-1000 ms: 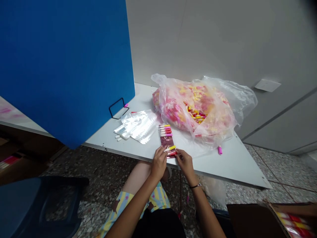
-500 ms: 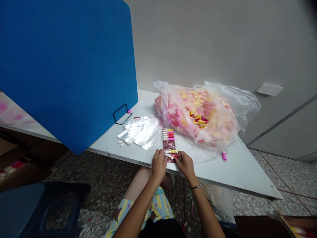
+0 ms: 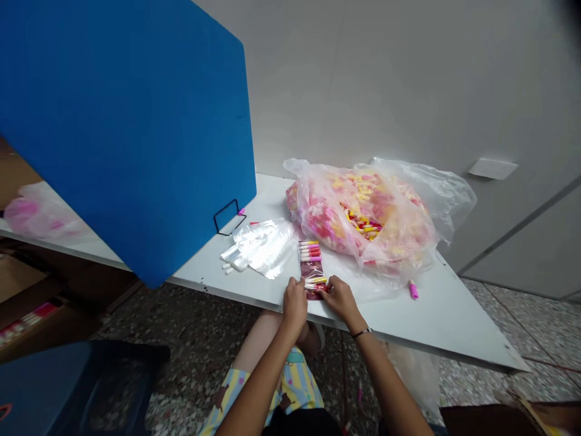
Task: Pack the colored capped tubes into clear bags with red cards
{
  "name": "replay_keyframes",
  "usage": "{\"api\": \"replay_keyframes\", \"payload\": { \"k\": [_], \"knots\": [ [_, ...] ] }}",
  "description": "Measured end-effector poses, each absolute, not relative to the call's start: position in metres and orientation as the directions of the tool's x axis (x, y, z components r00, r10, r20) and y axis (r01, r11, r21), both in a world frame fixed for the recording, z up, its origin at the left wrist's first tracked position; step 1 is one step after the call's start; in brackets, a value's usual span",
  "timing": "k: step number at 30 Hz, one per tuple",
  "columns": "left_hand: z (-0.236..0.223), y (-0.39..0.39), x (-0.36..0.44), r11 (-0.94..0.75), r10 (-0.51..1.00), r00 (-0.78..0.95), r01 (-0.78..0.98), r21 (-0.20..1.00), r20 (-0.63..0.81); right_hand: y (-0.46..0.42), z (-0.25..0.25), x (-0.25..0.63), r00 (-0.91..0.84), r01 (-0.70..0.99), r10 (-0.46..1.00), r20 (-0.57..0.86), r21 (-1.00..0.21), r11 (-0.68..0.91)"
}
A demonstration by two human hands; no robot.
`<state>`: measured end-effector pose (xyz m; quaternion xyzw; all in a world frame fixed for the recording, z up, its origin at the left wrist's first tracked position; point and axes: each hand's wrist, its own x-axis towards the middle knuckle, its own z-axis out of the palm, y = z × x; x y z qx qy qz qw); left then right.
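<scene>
A narrow clear packet (image 3: 312, 269) lies on the white table near its front edge. At its upper end is a row of small marker-like sticks (image 3: 310, 252), white with yellow, pink and red ends. Lower down, another yellow one and a red one sit over a dark maroon part. My left hand (image 3: 295, 303) has its fingers closed at the packet's lower left side. From the lower right, my right hand (image 3: 340, 298) pinches the packet beside the red stick. My fingertips partly hide that lower end.
Behind the packet slumps a large translucent bag (image 3: 318, 209) full of similar sticks. Flat clear bags (image 3: 267, 251) lie to the left, beside a black wire stand (image 3: 226, 217). A tall blue panel (image 3: 136, 121) rises at left. One pink-capped stick (image 3: 413, 290) lies at right.
The view has shifted slightly, so the table contents appear a little lower. Both hands stay at the packet's lower end, with only small finger movement.
</scene>
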<state>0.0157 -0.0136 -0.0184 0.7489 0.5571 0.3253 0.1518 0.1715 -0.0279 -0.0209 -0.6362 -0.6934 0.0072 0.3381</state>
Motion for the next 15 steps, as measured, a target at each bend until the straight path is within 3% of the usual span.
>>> {"api": "replay_keyframes", "payload": {
  "k": [10,15],
  "knots": [
    [-0.007,-0.015,0.016,-0.36,0.916,0.174,0.752,0.552,0.361,-0.029,-0.018,0.165,0.026,0.938,0.9,0.434,-0.322,0.129],
    [-0.009,-0.052,0.015,-0.512,0.835,0.329,0.757,0.407,0.441,-0.018,-0.013,0.172,-0.218,0.9,0.811,0.543,-0.21,0.382]
  ]
}}
